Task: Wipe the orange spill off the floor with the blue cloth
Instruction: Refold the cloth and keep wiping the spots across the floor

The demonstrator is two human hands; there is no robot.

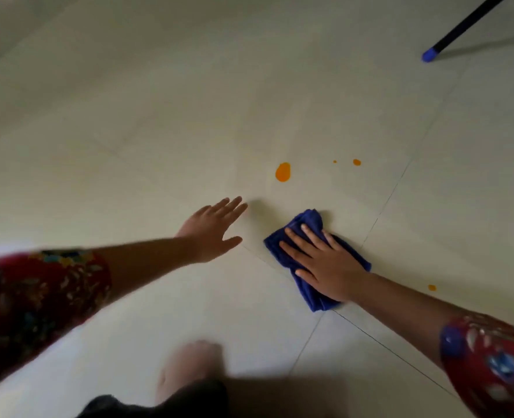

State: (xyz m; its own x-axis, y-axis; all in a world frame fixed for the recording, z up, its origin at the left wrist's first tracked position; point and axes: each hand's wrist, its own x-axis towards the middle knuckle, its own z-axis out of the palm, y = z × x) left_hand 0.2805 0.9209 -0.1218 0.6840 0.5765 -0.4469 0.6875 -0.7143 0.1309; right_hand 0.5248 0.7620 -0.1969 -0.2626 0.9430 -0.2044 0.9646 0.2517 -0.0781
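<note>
So the orange spill (282,172) is sitting on the pale tiled floor (159,116), one bigger blob with two small drops (356,162) off to its right and another stray drop (432,287) lower down, just past the right forearm. The blue cloth (307,224) is bunched up on the floor just below the big blob, near it but not touching. The right hand (325,263) lies flat on top of the cloth, fingers straight and spread, pressing it down rather than clutching it. The left hand (213,227) is off to the left of the cloth, open with fingers stretched out toward the spill (can't tell if it's actually resting on the tile or just above it, it's a bit blurry). Both arms have red patterned sleeves (38,297). At the bottom there's a blurry bare foot (189,366). Top right corner shows a dark pole with a blue tip (429,55) touching the floor, well apart from everything else.
</note>
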